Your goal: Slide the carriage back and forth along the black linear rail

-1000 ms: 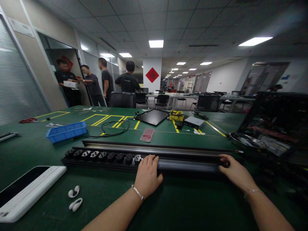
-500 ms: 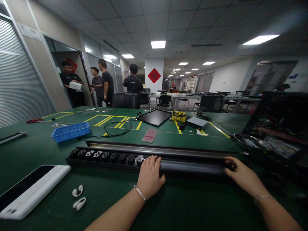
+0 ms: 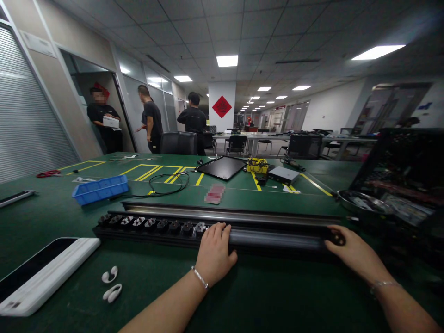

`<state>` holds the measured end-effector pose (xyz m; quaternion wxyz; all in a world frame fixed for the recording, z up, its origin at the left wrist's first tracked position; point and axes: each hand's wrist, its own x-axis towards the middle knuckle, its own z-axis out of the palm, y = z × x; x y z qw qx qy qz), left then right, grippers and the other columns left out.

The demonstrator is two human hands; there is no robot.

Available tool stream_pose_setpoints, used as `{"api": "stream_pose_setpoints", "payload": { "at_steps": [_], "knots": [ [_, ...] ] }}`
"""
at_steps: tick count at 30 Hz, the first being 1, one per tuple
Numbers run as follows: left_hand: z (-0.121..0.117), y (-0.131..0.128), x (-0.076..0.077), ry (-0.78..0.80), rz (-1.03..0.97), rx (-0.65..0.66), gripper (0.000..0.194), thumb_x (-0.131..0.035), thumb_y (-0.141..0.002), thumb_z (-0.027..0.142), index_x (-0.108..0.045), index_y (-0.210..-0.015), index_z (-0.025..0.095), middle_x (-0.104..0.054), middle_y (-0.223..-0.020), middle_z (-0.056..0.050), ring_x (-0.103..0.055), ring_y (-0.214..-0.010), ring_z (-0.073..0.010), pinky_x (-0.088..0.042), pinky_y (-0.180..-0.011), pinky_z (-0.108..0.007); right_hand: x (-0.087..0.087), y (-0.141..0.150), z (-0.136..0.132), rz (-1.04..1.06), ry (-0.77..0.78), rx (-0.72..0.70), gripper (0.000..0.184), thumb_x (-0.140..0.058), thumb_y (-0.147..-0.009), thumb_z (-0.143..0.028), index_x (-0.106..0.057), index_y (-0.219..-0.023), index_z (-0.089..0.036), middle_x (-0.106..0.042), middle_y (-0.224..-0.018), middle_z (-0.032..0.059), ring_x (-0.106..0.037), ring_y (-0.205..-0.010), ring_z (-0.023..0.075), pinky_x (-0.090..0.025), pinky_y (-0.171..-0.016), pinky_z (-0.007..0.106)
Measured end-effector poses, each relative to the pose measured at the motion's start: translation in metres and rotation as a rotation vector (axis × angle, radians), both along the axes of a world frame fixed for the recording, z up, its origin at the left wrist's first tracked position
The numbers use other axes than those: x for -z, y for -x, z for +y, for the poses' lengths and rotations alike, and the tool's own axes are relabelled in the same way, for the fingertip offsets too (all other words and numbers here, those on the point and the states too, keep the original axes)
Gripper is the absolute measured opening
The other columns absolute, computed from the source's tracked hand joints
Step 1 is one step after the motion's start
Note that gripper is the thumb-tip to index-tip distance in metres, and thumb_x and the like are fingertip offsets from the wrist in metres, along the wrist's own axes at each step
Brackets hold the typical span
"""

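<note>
A long black rail (image 3: 277, 239) lies across the green table in front of me. On its left part a row of power plugs (image 3: 150, 223), some black and some with pale faces, runs up to my left hand (image 3: 215, 252). That hand rests over the rail near its middle, fingers bent over the top and thumb on the near side. At the rail's right end, my right hand (image 3: 348, 247) grips it between thumb and fingers; a small round dark part shows there. Just behind lies a second long black channel (image 3: 225, 215), roughly parallel.
A blue bin (image 3: 100, 188), a coiled black cable (image 3: 169, 182), a flat black panel (image 3: 222, 167) and a grey box (image 3: 283, 175) lie farther back. White earbuds (image 3: 111, 284) and a white-edged device (image 3: 52, 273) are front left. A metal bowl (image 3: 360, 203) stands right. Several people stand beyond the table.
My right hand has shifted slightly right at the rail's end, showing more of the round part. My left hand stays over the rail. One person in the background is no longer visible.
</note>
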<state>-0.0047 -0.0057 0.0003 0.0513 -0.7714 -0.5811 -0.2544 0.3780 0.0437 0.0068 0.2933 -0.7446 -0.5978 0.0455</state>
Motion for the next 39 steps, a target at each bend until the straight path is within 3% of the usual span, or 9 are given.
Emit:
{"api": "stream_pose_setpoints", "payload": {
  "at_steps": [10,21,31,39],
  "knots": [
    [-0.001,0.0,-0.003,0.015,0.011,-0.002,0.058,-0.057,-0.074,0.032,-0.046,-0.129,0.017,-0.051,-0.129,-0.01,-0.041,-0.122,-0.0274,-0.031,-0.105,-0.043,-0.001,0.002,-0.003,-0.016,0.007,0.013,0.051,-0.053,-0.063,-0.044,-0.06,-0.108,-0.02,-0.063,-0.109,0.0106,-0.061,-0.094,0.028,-0.048,-0.082,0.041],
    [-0.001,0.001,-0.004,0.014,0.024,0.0,0.059,-0.056,-0.074,0.033,-0.046,-0.13,0.017,-0.051,-0.129,-0.01,-0.041,-0.121,-0.0274,-0.031,-0.105,-0.043,0.001,-0.006,-0.005,-0.187,0.052,0.095,0.053,-0.052,-0.066,-0.056,-0.066,-0.1,-0.018,-0.063,-0.11,0.0144,-0.058,-0.102,0.0341,-0.045,-0.088,0.048],
    [0.0,0.001,-0.002,0.013,0.021,-0.005,0.06,-0.058,-0.073,0.033,-0.047,-0.13,0.017,-0.051,-0.129,-0.01,-0.042,-0.12,-0.0271,-0.031,-0.105,-0.042,0.007,-0.016,0.0,-0.183,0.044,0.07,0.054,-0.049,-0.066,-0.058,-0.067,-0.1,-0.019,-0.064,-0.109,0.0139,-0.059,-0.1,0.0336,-0.046,-0.087,0.047],
    [-0.001,0.0,-0.004,0.029,0.015,-0.006,0.059,-0.057,-0.074,0.033,-0.046,-0.13,0.017,-0.051,-0.129,-0.009,-0.041,-0.121,-0.0271,-0.031,-0.105,-0.043,0.002,-0.014,-0.001,-0.17,0.085,0.079,0.056,-0.049,-0.066,-0.058,-0.067,-0.102,-0.019,-0.063,-0.112,0.0142,-0.059,-0.102,0.0343,-0.046,-0.087,0.048]
  ]
}}
